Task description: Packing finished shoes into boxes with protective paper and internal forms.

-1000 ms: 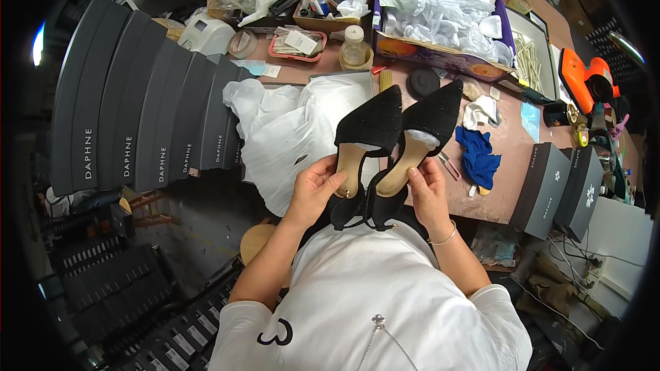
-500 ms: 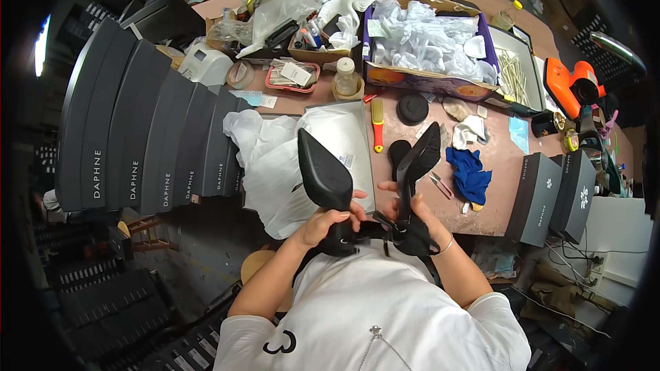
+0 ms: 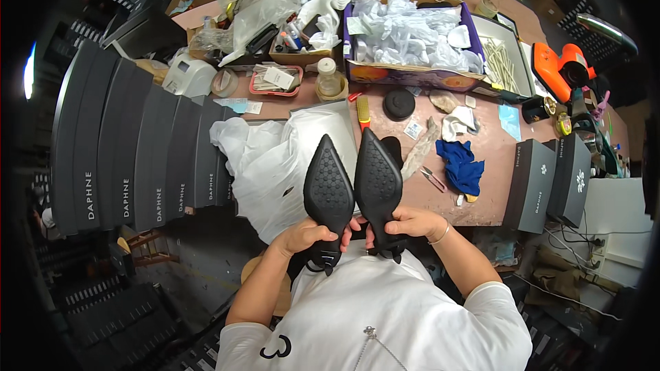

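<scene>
On my feed, left hand grasping left shoe, right hand grasping right shoe, both black, sole-up, seemingly held rearward, blue cloth farther right.

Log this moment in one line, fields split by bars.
left hand: holds black shoe | right hand: holds matching shoe | soles: face camera | blue cloth: on table

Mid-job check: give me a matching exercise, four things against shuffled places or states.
1. black shoes
2. blue cloth
3. white tissue paper
4. purple-sided box

A. holding crumpled white material
B. right of the snips
C. soles showing, in left hand and right hand
D. crumpled, left of the shoes

Pairs: 1-C, 2-B, 3-D, 4-A
</scene>
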